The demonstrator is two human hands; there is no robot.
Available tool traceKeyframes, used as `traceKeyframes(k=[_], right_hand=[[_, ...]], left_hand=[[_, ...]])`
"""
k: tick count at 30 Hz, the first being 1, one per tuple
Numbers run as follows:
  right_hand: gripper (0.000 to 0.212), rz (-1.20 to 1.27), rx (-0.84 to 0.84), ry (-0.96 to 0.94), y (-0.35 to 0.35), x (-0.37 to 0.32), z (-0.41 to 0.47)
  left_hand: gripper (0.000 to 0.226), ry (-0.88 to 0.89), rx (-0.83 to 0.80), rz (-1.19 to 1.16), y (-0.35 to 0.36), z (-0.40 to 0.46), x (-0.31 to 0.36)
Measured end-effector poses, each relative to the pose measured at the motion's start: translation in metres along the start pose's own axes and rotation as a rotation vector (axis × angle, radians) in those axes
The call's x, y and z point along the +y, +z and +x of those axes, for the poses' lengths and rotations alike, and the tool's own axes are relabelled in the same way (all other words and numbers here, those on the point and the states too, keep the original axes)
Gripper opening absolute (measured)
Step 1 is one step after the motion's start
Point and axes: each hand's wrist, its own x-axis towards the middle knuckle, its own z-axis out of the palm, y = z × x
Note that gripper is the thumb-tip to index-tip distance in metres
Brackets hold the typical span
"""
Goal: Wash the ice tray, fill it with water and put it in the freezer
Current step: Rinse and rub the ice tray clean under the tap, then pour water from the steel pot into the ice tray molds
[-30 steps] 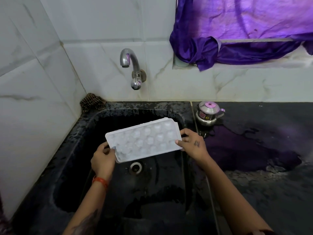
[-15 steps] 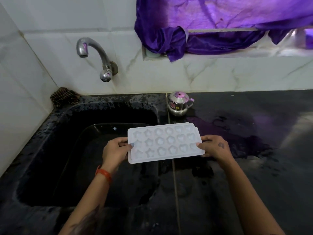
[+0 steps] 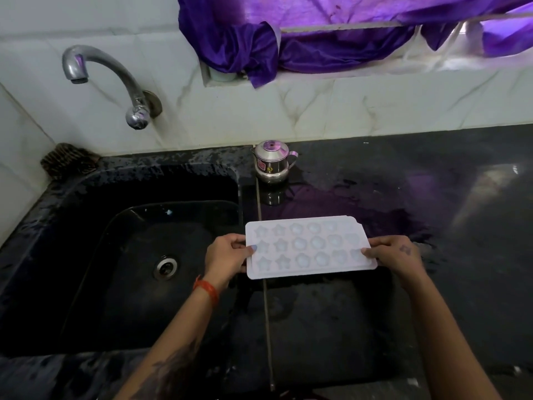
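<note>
A white ice tray (image 3: 308,246) with star and round cavities is held level above the black counter, just right of the sink's edge. Its cavities look filled with water. My left hand (image 3: 227,255) grips the tray's left short end, thumb on top. My right hand (image 3: 393,255) grips the right short end the same way. The black sink (image 3: 86,197) lies to the left, with its drain (image 3: 166,266) visible. The chrome tap (image 3: 115,82) on the tiled wall is not running.
A small steel pot with a lid (image 3: 272,161) stands on the wet black counter (image 3: 432,180) behind the tray. A brown scrubber (image 3: 67,160) sits at the sink's back left corner. Purple cloth (image 3: 317,36) hangs over the window ledge above.
Both hands have carried the tray rightward, from over the sink to above the counter, and levelled it. The view has shifted to the right as well.
</note>
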Motion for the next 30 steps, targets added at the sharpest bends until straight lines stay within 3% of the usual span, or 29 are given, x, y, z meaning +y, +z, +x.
traceKeyframes(k=[11,19,25,30], right_hand=[[0.015,-0.05,-0.066,0.033,-0.008,0.005,0.008],[0.057,-0.277,0.093,-0.077,-0.002,-0.031,0.021],[0.062,-0.262,0.082,-0.246,0.017,-0.081,0.046],[0.065,-0.195,-0.032,-0.359,0.043,-0.126,0.074]], left_hand=[[0.03,-0.035,-0.022,0.006,0.009,0.007,-0.005],[0.065,0.076,0.126,0.071,0.005,0.031,0.01],[0.072,0.162,0.135,0.13,0.011,0.059,0.047],[0.083,0.186,0.102,0.113,0.023,0.093,0.069]])
